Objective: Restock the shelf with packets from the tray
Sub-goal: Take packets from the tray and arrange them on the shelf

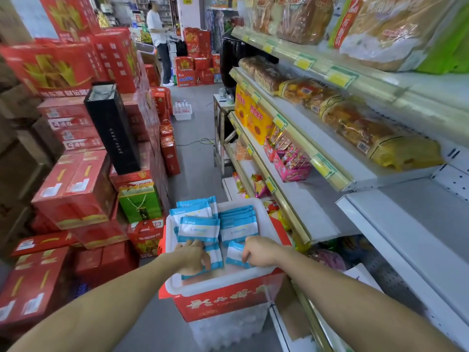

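A white tray (258, 207) sits on a red box in front of me and holds several blue-and-white packets (199, 228). Both hands reach into its near end. My left hand (191, 256) curls its fingers round a packet (215, 257) lying flat there. My right hand (258, 251) pinches the edge of another small packet (234, 255). The white shelf (411, 240) stands to the right, with a bare board at about hand height.
Red cartons (76, 189) are stacked high on the left, with a green gift bag (139, 201) beside the tray. Bread and snack packs (355, 123) fill the upper shelves. A person (158, 34) stands far down the grey aisle (195, 158).
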Demonstrator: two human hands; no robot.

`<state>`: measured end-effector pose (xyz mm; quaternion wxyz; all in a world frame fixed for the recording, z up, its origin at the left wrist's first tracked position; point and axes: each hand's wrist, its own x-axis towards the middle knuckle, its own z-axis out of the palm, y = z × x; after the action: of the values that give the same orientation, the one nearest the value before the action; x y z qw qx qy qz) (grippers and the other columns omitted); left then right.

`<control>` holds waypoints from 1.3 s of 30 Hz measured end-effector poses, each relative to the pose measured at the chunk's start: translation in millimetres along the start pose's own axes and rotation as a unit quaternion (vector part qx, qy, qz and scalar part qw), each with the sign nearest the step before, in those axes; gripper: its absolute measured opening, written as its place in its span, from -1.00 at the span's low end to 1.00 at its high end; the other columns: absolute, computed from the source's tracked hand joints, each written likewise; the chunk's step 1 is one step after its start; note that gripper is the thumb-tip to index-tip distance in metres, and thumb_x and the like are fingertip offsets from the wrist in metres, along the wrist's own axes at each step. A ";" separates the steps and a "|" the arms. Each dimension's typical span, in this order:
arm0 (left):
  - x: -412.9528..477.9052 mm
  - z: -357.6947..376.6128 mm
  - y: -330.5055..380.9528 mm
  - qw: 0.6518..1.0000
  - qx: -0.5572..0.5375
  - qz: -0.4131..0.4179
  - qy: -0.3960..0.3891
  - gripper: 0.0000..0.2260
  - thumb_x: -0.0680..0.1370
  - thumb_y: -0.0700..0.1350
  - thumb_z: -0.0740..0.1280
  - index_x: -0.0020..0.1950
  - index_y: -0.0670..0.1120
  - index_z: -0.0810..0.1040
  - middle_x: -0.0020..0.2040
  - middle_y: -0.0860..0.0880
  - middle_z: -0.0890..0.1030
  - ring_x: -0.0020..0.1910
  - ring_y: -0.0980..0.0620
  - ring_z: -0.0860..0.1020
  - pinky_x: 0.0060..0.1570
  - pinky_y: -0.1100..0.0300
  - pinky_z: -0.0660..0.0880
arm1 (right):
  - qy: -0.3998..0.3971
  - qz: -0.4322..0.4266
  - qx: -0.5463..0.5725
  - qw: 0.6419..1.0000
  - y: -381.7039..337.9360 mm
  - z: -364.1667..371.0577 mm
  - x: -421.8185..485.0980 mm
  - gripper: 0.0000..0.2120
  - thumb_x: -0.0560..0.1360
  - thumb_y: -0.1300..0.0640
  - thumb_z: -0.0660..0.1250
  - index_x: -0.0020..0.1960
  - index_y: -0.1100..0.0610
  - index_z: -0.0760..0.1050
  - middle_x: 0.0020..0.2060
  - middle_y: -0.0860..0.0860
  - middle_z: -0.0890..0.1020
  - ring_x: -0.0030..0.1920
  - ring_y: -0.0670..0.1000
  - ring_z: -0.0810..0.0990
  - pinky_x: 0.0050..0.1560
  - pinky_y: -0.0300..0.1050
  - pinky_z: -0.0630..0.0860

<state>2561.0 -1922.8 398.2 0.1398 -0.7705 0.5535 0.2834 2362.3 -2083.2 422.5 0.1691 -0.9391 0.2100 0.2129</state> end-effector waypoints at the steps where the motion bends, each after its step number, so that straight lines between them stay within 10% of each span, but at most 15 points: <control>1: 1.9 1.2 0.5 1.000 -0.016 -0.003 0.001 -0.73 0.61 0.02 0.26 0.20 0.34 0.61 0.44 0.02 0.30 0.47 -0.13 0.26 0.43 -0.11 0.29 | 0.011 -0.001 0.000 1.000 -0.6 -3.3 -4.3 -0.74 0.58 0.18 0.34 0.18 0.02 0.72 0.11 0.02 0.58 0.03 0.07 0.56 0.03 -0.05 0.53; 6: 8.8 6.1 0.4 0.996 -0.092 -0.007 -0.006 -0.84 0.52 0.00 0.32 -0.03 0.24 0.66 0.31 0.03 0.34 0.32 -0.10 0.36 0.39 -0.08 0.40 | 0.085 0.001 0.026 0.996 -3.6 -25.1 -24.5 -0.66 0.61 0.19 0.23 0.19 -0.07 0.71 0.44 0.04 0.46 0.31 0.11 0.50 0.02 -0.06 0.52; 11: 10.6 10.1 4.3 0.985 -0.174 -0.015 -0.005 -0.80 0.46 -0.10 0.33 -0.07 0.16 0.70 0.26 0.06 0.38 0.24 -0.06 0.41 0.33 0.08 0.46 | 0.120 -0.001 0.034 0.992 -5.5 -45.7 -38.9 -0.64 0.59 0.23 0.24 0.16 -0.08 0.72 -0.05 -0.16 0.44 -0.05 -0.06 0.48 -0.18 -0.16 0.42; 15: 6.3 9.5 5.5 0.970 -0.241 -0.006 -0.018 -0.55 0.49 -0.36 0.24 -0.15 0.18 0.73 0.22 0.08 0.46 0.13 0.03 0.48 -0.05 0.32 0.50 | 0.129 0.009 0.041 0.991 -7.6 -51.7 -46.5 -0.69 0.59 0.19 0.29 0.12 -0.10 0.73 0.02 -0.11 0.48 0.03 -0.05 0.51 -0.04 -0.01 0.59; 23: -3.0 6.9 10.1 0.962 -0.269 0.028 -0.032 -0.55 0.52 -0.39 0.15 0.06 0.01 0.75 0.29 0.00 0.48 0.26 -0.08 0.48 0.13 0.23 0.45 | 0.129 0.009 0.045 0.991 -13.9 -57.3 -54.9 -0.71 0.60 0.19 0.30 0.16 -0.06 0.72 0.07 -0.07 0.50 0.09 -0.05 0.47 -0.06 -0.14 0.54; 30: -4.7 -6.9 0.3 0.972 -0.192 0.084 -0.102 -0.56 0.55 -0.32 0.35 0.10 0.26 0.69 0.40 0.15 0.46 0.39 -0.03 0.40 0.48 0.04 0.29 | 0.132 -0.007 0.033 0.991 -16.9 -71.2 -58.9 -0.74 0.58 0.13 0.38 0.20 -0.12 0.69 -0.05 -0.18 0.40 0.06 -0.12 0.42 -0.13 -0.23 0.42; 39: -13.5 -27.6 -11.3 0.984 -0.073 0.156 -0.052 -0.40 0.50 -0.33 0.40 0.19 0.41 0.60 0.44 0.16 0.49 0.37 0.00 0.44 0.47 -0.05 0.35 | 0.111 -0.034 0.048 0.992 -17.4 -99.8 -76.0 -0.59 0.52 0.17 0.47 0.32 -0.14 0.63 -0.01 -0.24 0.46 0.09 -0.09 0.47 0.05 -0.15 0.41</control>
<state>2576.2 -1923.1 427.2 0.0659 -0.6667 0.6372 0.3808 2340.9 -2084.4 547.3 0.1966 -0.9543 0.2057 0.0908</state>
